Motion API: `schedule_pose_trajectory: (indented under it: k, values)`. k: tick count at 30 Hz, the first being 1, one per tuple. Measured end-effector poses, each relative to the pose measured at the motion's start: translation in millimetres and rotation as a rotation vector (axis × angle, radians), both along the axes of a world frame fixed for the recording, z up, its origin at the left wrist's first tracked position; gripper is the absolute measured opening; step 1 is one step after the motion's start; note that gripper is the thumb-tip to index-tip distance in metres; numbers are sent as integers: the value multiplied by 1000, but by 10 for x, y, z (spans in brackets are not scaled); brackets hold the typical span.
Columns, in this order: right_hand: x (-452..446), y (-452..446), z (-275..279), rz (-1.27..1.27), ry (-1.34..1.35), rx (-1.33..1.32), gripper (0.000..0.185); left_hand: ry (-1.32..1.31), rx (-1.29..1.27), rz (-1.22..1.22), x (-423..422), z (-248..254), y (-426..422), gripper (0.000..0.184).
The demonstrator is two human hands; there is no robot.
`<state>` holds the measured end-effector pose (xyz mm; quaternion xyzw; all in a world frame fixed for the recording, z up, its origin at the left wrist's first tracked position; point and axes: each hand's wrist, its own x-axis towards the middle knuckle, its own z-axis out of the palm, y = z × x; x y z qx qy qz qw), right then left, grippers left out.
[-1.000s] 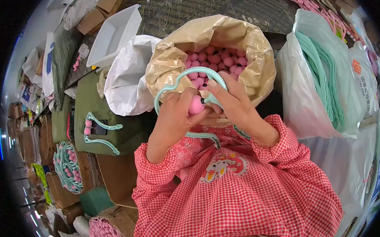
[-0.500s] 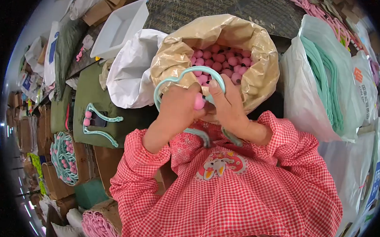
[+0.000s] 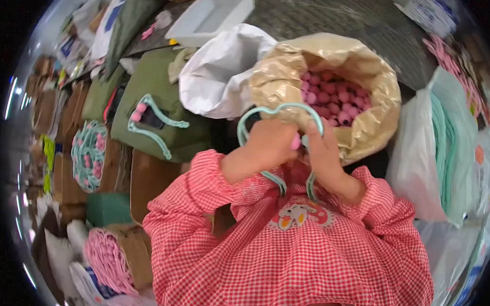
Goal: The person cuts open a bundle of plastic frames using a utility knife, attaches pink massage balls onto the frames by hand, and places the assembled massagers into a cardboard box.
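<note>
A mint-green rope [image 3: 282, 106] arches over both my hands, and its two ends hang down in front of the checked apron. My left hand [image 3: 272, 145] is closed in a fist, with a pink ball [image 3: 295, 141] showing at its thumb side. My right hand [image 3: 327, 156] pinches the rope between thumb and fingers, close beside the ball. The fingers hide how rope and ball meet. Just beyond my hands stands a tan bag [image 3: 375, 123] holding many pink balls [image 3: 340, 97], some with dark holes.
A white sack [image 3: 204, 88] and a white plastic tray [image 3: 207, 20] are at the back left. On a green cushion [image 3: 150, 75] lies a mint rope with two pink balls [image 3: 139, 113]. To the right, a clear bag [image 3: 412, 144] holds mint ropes [image 3: 444, 156]. Pink ropes [image 3: 109, 256] lie lower left.
The view has shifted, so the surroundings appear farther right, with the tan bag slightly lower. My hands stay together on the rope and ball; the rope's loop now looks flatter and wider.
</note>
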<state>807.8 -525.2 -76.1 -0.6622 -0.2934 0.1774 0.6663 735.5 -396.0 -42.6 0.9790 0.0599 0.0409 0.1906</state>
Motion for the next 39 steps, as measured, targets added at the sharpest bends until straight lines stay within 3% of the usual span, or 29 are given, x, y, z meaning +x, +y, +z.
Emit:
schedule_pose_trajectory:
  k: [2, 7, 9, 11, 13, 14, 17, 18, 21, 22, 24, 25, 27, 28, 29, 31, 32, 34, 36, 39]
  values:
    - [15, 20, -4, -4, 366, -12, 28, 33, 15, 36, -23, 22, -11, 32]
    - [39, 108, 82, 149, 253, -58, 26, 64, -59, 101, -154, 92, 83, 43]
    - [58, 174, 231, 163, 567, 14, 27, 27, -35, 130, -236, 339, 76, 48]
    - [126, 245, 361, 33, 629, 74, 25, -373, -191, 105, -373, 441, 128, 74]
    - [313, 192, 378, 304, 920, 133, 27, -612, -476, 173, -553, 633, 108, 75]
    - [362, 236, 319, 215, 922, 129, 29, -607, -493, 147, -598, 561, 113, 75]
    - [412, 233, 346, 212, 1018, 115, 29, -686, -984, 538, -730, 31, 157, 71]
    - [399, 277, 316, 133, 1016, 117, 29, -682, -1191, 456, -777, -168, 194, 64]
    - [321, 348, 408, 128, 973, 175, 31, -403, -1489, 677, -860, -370, -118, 48]
    - [326, 378, 387, 136, 976, 173, 31, -407, -1486, 684, -889, -455, -211, 48]
    - [359, 471, 331, 231, 969, 207, 32, -473, -1392, 460, -947, -734, -309, 37]
    - [351, 524, 332, 267, 974, 201, 32, -394, -1262, 600, -987, -784, -324, 26]
    - [303, 624, 321, 342, 757, 295, 35, -513, -967, 649, -1072, -848, -255, 22]
    - [229, 644, 363, 223, 533, 195, 29, -593, -939, 673, -1084, -801, -202, 22]
    - [172, 684, 360, 262, 542, 193, 29, -610, -921, 707, -1115, -781, -96, 22]
    - [121, 708, 358, -92, -56, 202, 19, -747, -826, 886, -1134, -742, 157, 18]
    - [142, 652, 362, -82, -59, 210, 19, -831, -945, 907, -1160, -611, 283, 19]
    - [213, 440, 353, 23, 91, 173, 13, -926, -837, 927, -1295, -576, 685, 20]
    - [257, 221, 330, 52, 81, 154, 12, -1026, -928, 1108, -1378, -577, 1128, 21]
    - [342, -130, 300, 56, 61, 102, 9, -991, -807, 1250, -1651, -803, 1859, 23]
